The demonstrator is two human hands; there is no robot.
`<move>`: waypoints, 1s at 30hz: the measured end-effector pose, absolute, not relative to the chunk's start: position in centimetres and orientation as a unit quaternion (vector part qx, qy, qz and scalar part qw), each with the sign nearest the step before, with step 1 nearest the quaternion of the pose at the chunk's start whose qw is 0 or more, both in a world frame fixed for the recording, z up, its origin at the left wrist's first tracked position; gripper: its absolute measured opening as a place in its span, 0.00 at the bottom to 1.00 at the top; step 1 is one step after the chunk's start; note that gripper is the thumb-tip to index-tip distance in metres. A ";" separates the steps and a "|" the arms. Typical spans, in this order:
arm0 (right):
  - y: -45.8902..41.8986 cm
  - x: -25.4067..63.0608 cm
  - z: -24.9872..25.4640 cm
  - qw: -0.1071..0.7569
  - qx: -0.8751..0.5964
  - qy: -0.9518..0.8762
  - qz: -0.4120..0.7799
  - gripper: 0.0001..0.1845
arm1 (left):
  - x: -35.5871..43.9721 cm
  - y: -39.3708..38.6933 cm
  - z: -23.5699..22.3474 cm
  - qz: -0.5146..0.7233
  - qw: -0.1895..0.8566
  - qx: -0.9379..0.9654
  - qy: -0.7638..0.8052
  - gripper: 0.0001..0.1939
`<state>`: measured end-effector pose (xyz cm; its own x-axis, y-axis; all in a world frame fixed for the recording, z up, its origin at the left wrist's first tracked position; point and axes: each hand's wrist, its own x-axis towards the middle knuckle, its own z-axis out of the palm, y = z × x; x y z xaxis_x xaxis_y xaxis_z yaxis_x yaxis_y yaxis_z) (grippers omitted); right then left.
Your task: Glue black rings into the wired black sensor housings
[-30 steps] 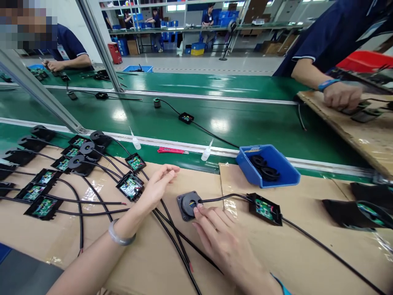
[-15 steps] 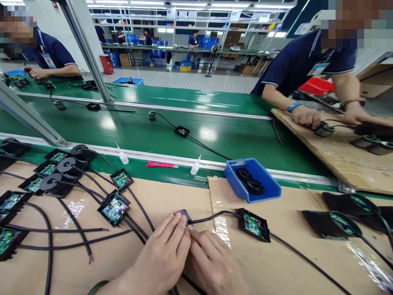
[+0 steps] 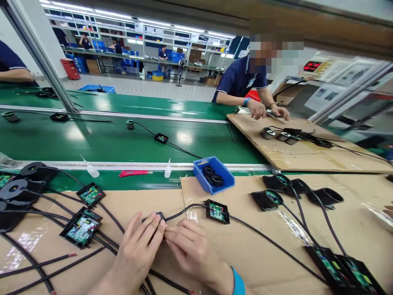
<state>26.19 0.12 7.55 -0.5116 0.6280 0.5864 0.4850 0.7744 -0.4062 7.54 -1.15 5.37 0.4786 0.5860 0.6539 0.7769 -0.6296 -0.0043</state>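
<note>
My left hand [image 3: 143, 241] has its fingers closed over a small dark round part [image 3: 160, 215], mostly hidden beneath them. My right hand [image 3: 192, 245] is pinched against that part's near right edge; what lies between its fingertips is hidden. From the part a black cable [image 3: 183, 209] runs right to a black open box with a green circuit board [image 3: 217, 211]. A longer cable [image 3: 270, 239] leaves the box toward the lower right. Left of my hands lie more boxes with circuit boards [image 3: 80, 227] and their cables.
A blue bin [image 3: 225, 184] with black rings stands behind the hands. A red utility knife [image 3: 135, 173] and white bottles [image 3: 167, 169] lie along the conveyor's [image 3: 101, 143] near edge. Black-sleeved parts [image 3: 267, 199] are at right. A co-worker [image 3: 242, 78] leans over a cardboard-covered board [image 3: 319, 151].
The view has swung right, so the bench things appear farther left. My hands stay on the round part, and the left fingers are more spread. The co-worker's hands have lifted off the parts.
</note>
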 end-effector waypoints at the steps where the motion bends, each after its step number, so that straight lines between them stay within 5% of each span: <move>1: 0.3 26.9 7.8 0.380 -0.337 -0.857 0.091 0.10 | 7.6 -1.2 5.2 -0.315 0.159 -0.845 -0.402 0.15; 4: 0.5 30.8 8.1 0.369 -0.442 -0.815 0.067 0.09 | 7.7 -1.4 5.1 -0.313 0.181 -0.841 -0.402 0.14; 11: 0.0 44.9 1.4 0.161 -0.661 -0.729 -0.081 0.23 | 7.7 -1.6 5.1 -0.321 0.189 -0.825 -0.425 0.11; 26: 0.3 44.2 1.4 0.323 -0.588 -0.741 0.032 0.15 | 1.6 4.3 4.9 -0.274 0.064 -0.847 -0.451 0.14; 30: 0.7 40.9 1.5 0.285 -0.566 -0.774 0.002 0.17 | -1.0 7.5 5.1 -0.260 0.068 -0.845 -0.463 0.13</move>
